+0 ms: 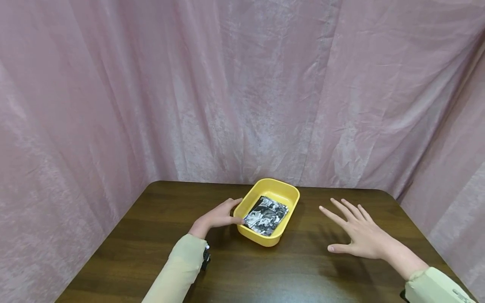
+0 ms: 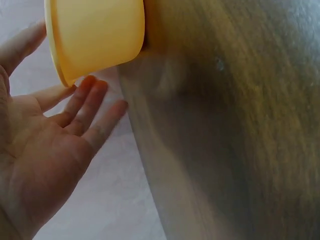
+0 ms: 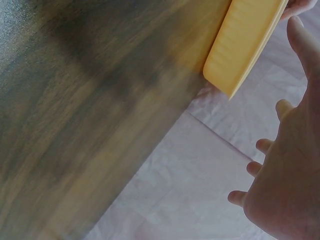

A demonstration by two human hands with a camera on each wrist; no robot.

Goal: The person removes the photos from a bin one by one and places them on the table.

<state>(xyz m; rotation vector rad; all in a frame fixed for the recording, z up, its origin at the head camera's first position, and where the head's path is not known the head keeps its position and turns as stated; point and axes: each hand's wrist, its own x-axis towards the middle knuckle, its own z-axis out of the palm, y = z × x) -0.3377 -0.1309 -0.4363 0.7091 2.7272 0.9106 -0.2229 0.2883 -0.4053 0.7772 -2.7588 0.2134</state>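
A yellow plastic basin (image 1: pixel 289 190) stands on the table, its long side slanted. Inside lies a pile of black-and-white printed cards (image 1: pixel 267 216). My left hand (image 1: pixel 219 214) holds the basin's left rim, the thumb over the edge and the other fingers along the outside. In the left wrist view those fingers (image 2: pixel 92 107) are nearly straight beside the yellow wall. To the right of the basin, my right hand (image 1: pixel 361 235) hovers over the table with fingers spread, touching nothing. The right wrist view shows its palm (image 3: pixel 290 185) apart from the basin.
The dark brown wooden table (image 1: pixel 151 252) has rounded far corners. A pink velvet curtain (image 1: pixel 242 92) hangs behind it and at both sides, close to the table's far edge. The basin stands near that edge.
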